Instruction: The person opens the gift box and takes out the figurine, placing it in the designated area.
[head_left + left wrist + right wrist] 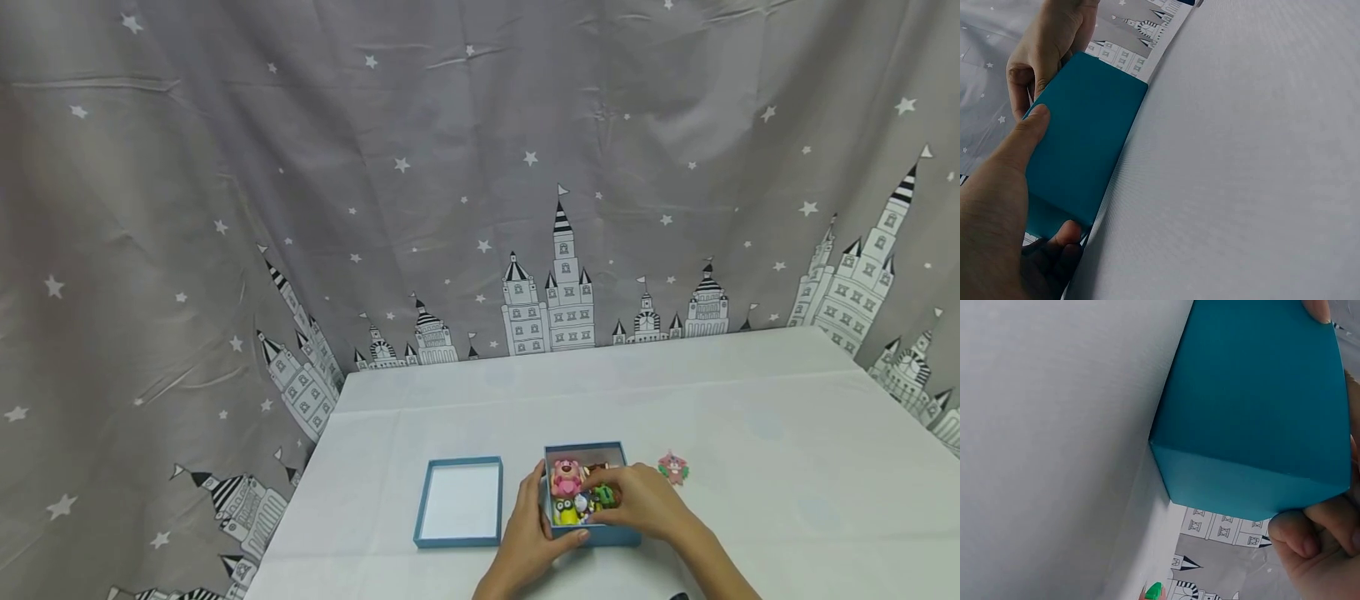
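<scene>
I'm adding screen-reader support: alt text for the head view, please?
A left hand grips a blue box of small toys on a white table while the right hand reaches in among them. A shallow blue tray lies left of the box, a pink toy right of it; a grey castle-print curtain hangs behind.

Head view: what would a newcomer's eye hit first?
The open blue box, crammed with figurines, a pink bear near its left wall; the left hand grips the box, the right hand reaches in. A castle-print curtain fills the background. A pink star figure lies right of the box.
</scene>
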Demonstrator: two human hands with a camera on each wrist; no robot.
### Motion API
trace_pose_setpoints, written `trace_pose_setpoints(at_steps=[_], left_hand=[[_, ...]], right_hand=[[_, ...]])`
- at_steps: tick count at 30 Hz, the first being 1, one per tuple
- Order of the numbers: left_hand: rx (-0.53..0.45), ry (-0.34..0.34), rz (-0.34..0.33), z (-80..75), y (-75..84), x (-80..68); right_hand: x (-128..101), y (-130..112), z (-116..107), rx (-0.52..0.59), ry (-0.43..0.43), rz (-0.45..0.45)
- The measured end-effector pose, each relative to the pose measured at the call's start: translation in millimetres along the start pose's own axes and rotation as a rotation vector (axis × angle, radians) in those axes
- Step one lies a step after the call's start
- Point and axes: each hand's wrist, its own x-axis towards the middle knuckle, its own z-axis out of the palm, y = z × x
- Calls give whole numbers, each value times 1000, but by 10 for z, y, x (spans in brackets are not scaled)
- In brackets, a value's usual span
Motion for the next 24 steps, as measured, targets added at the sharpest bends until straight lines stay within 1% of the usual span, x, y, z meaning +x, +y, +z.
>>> trace_pose_setpoints(at_steps=[8,17,24], left_hand=[[13,10,14,-4,10,0],[3,4,13,-8,16,-5],[13,8,11,-19,41,-8]], right_hand=[[7,-11,-11,-7,-1,-13],[1,3,-40,26,-40,-10],[11,-2,-45,8,-55,-8]])
